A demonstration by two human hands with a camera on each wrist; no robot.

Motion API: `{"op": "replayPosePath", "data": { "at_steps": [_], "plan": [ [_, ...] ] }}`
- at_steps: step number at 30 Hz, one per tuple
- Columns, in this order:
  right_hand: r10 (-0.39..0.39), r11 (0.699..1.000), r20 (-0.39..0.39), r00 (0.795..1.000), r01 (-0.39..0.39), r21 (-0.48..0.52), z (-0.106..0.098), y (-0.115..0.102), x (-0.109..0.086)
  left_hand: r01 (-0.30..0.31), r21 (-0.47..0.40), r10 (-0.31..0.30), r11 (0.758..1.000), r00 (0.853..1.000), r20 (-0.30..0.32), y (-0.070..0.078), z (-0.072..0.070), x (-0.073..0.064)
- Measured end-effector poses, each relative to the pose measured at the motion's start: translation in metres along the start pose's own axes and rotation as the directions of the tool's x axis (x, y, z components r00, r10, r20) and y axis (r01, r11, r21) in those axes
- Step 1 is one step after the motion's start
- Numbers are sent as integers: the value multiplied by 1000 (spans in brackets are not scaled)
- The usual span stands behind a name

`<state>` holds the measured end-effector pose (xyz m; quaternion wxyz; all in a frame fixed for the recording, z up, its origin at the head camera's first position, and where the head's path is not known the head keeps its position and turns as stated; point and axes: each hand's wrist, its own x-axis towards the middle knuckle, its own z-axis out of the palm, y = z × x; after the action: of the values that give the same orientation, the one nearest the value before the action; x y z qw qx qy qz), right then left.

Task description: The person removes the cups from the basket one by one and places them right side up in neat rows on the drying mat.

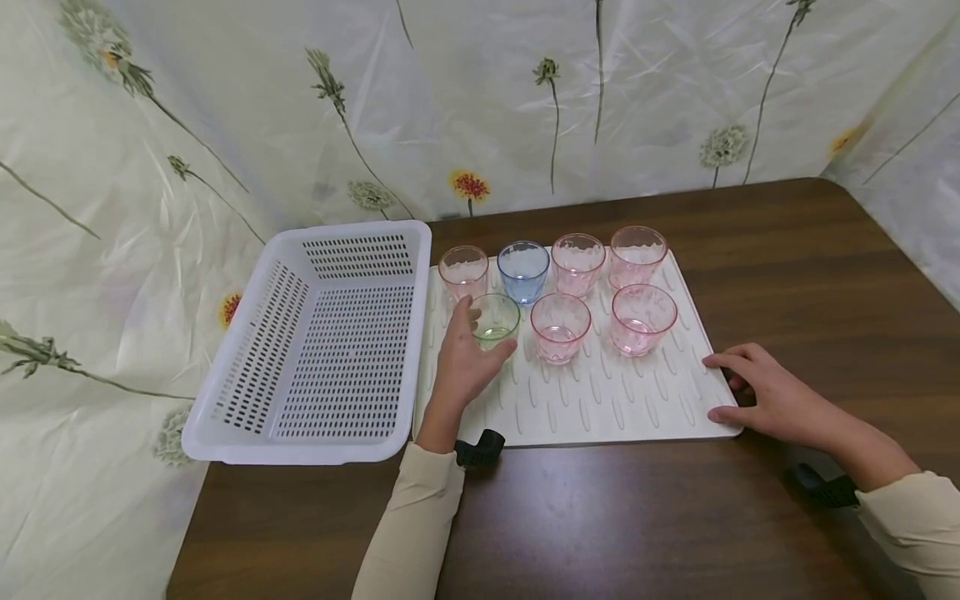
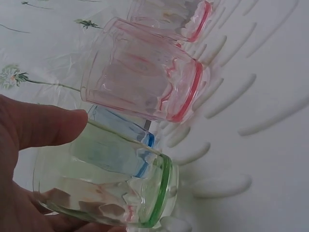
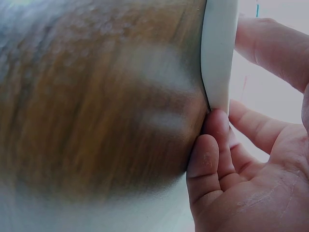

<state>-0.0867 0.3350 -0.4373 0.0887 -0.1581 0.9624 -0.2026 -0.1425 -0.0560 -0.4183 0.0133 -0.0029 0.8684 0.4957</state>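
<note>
My left hand (image 1: 465, 362) grips a clear green cup (image 2: 161, 193) from its left side, thumb on the near wall and fingers showing through its far side in the left wrist view. The cup stands upright on a white ridged draining board (image 1: 600, 412). Behind it is a blue cup (image 1: 523, 275); to its right stands a pink cup (image 1: 560, 329). At the board's front right corner rests my right hand (image 1: 780, 398), thumb and index finger on the top surface. Its other fingers touch the side edge (image 3: 217, 63).
Several more pink cups (image 1: 642, 321) stand in two rows on the board. A white perforated plastic basket (image 1: 420, 333) sits against the board's left side. The brown wooden table (image 1: 787, 250) backs onto a flower-patterned plastic sheet (image 1: 637, 92).
</note>
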Motion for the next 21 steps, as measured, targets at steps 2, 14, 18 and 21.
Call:
{"op": "replayPosePath", "data": {
  "at_steps": [2,14,18,21],
  "plan": [
    [5,1000,4,1000,-5,4,0,0,0,-12,0,12,1000,1000,4,-2,0,-1],
    [25,999,23,999,-25,27,0,-1,0,-39,40,37,998,999,33,-2,-5,-2],
    [30,999,28,999,-31,29,0,-1,0,-54,50,52,997,998,32,2,-8,-3],
    [31,999,26,999,-31,27,-1,-1,0,-99,53,99,994,995,4,7,-10,-5]
  ]
}}
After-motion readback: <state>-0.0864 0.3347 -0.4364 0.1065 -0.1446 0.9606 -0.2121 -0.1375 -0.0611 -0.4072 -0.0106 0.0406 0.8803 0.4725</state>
